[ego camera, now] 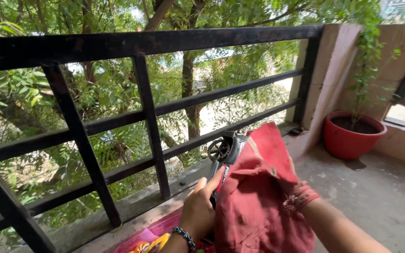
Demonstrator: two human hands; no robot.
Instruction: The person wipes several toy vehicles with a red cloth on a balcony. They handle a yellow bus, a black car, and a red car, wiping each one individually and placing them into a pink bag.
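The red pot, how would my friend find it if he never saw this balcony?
Follow the black railing to its right end, where it meets the tan wall. The red pot stands on the concrete floor in that corner. It is the only round tub there, with a thin leafy vine climbing up from its dark soil.

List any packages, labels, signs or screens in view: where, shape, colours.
Pink package: bottom edge, on the floor by the railing, left of the left hand; flat, pink with yellow and orange print, mostly cut off.
No signs or screens show.
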